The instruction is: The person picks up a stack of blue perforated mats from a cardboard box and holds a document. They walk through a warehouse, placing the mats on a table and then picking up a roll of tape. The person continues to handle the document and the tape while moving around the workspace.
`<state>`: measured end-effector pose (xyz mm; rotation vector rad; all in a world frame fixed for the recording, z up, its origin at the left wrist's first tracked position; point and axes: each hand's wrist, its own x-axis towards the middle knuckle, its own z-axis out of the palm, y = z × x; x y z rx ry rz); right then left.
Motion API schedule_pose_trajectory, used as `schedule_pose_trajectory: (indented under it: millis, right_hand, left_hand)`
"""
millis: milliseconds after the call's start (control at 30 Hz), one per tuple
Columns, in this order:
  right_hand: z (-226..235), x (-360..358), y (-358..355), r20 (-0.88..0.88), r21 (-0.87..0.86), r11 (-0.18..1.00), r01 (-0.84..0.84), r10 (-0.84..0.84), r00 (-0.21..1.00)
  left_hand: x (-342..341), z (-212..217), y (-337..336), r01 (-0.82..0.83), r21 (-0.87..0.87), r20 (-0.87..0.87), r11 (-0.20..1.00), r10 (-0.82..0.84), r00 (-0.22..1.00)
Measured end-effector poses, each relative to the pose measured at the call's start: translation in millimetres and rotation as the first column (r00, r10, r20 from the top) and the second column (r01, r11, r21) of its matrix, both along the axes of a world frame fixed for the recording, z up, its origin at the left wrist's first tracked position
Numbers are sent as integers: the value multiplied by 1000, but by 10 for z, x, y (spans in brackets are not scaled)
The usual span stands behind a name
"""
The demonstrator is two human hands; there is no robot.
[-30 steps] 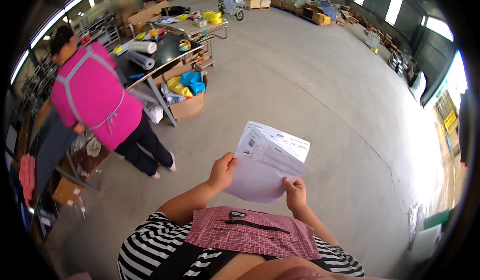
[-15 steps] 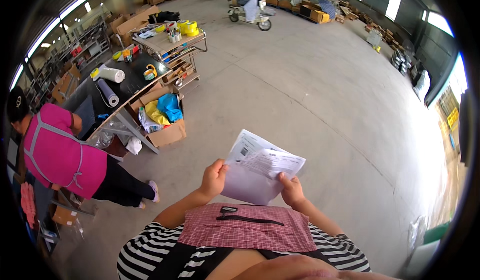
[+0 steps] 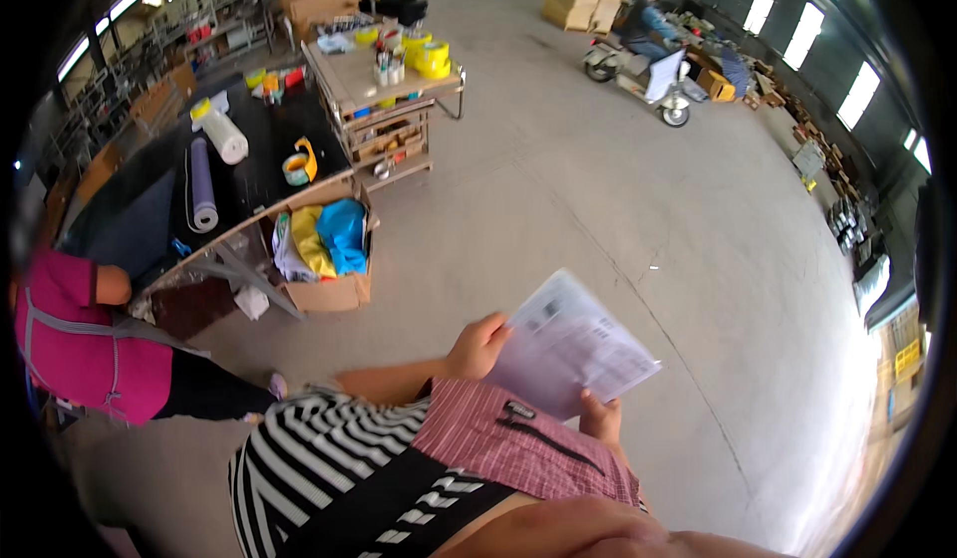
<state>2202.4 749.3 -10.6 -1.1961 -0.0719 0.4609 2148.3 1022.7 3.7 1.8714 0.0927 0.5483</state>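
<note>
A few white printed sheets (image 3: 568,344) are held out in front of my red checked apron (image 3: 528,438), blurred by motion. My left hand (image 3: 479,346) pinches their left edge between thumb and fingers. At the lower right edge, my right hand (image 3: 600,418) grips the papers with its thumb on top. Print and a dark square code show on the upper sheet; the number of sheets cannot be made out. Below the papers lies only the grey concrete floor (image 3: 478,229).
To the left, a person in a magenta top (image 3: 90,349) stands at a black worktable (image 3: 264,174) with rolls and tape. Beneath its edge sits a cardboard box (image 3: 334,294) of coloured cloth. A wooden trolley (image 3: 344,75) adjoins. Farther off, someone rides a scooter (image 3: 643,80).
My view has turned, and the papers with both hands now appear farther right. The top sheets lie flatter together. The scooter rider has moved rightward, and the worktable looks closer.
</note>
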Motion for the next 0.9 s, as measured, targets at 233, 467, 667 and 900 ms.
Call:
schedule_pose_trajectory:
  millis: [233,467,667,900]
  right_hand:
    - [-241,1460,208,-29,36,965,258,-257,966]
    - [-555,3767,1287,14,-144,987,71,-70,997]
    - [-183,5430,2785,39,-263,863,-431,456,889]
    - [-808,6746,4637,35,-302,724,-620,658,752]
  left_hand:
    - [2190,362,256,287,-48,139,957,-278,950]
    - [3767,-499,1286,155,-153,152,976,-132,980]
    - [4355,-526,2284,-368,-229,-184,901,331,926]
    - [5434,-1097,3664,-485,-539,-91,689,525,846]
